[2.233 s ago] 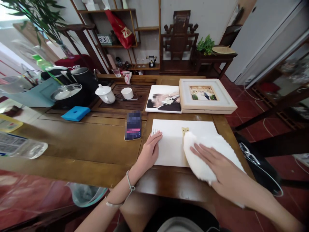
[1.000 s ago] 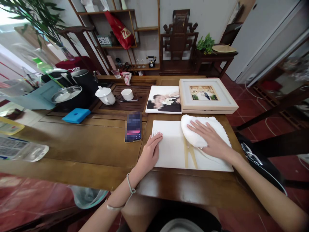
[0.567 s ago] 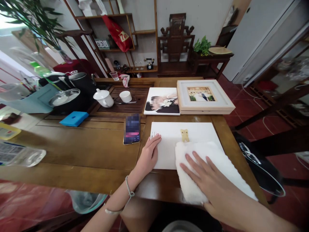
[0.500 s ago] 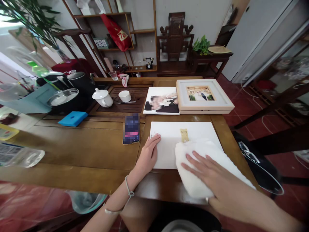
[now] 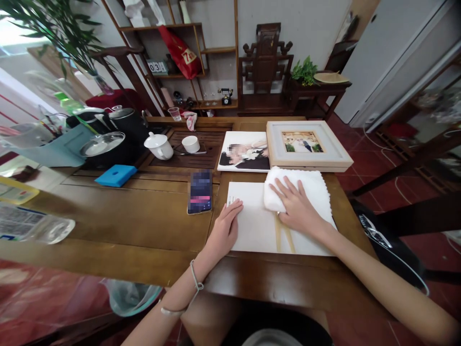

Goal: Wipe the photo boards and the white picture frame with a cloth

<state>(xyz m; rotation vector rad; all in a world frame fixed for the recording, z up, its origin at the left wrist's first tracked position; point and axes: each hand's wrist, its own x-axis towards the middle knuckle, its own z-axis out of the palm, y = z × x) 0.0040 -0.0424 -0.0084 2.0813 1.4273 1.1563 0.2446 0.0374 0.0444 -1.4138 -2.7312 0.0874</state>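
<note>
- Two of your bare hands worked over a white panel (image 5: 250, 233), which lay flat on the wooden table (image 5: 144, 214) before you, nearer than the framed picture (image 5: 336, 149).
- Small dark print stood at the panel's left edge, just beyond your left hand (image 5: 227, 226); it was too tiny to read.
- That hand rested flat there, its fingers straight and together, grasping nothing.
- Your right hand (image 5: 300, 209) lay palm down with fingers spread, pressing a white cloth (image 5: 313, 185) onto the panel's far right part.
- The cloth was plush and folded, with a scalloped edge.
- Below it, a pale tan stand (image 5: 287, 236) showed two tapering legs that splayed toward you.
- Digits "03" were legible on the calendar blocks (image 5: 157, 67) on the shelf, and a "7" on the red bag (image 5: 182, 55).
- You had a clear plastic bottle (image 5: 54, 229) at far left, its label too blurred to read.
- The phone (image 5: 200, 192), its screen mostly pixelated, lay left of the panel.
- Beyond the panel, a glossy photo print (image 5: 243, 151) lay against the pale wooden frame.
- A blue block (image 5: 115, 175) with a small hole sat farther left, near a glazed white lidded cup (image 5: 158, 145).
</note>
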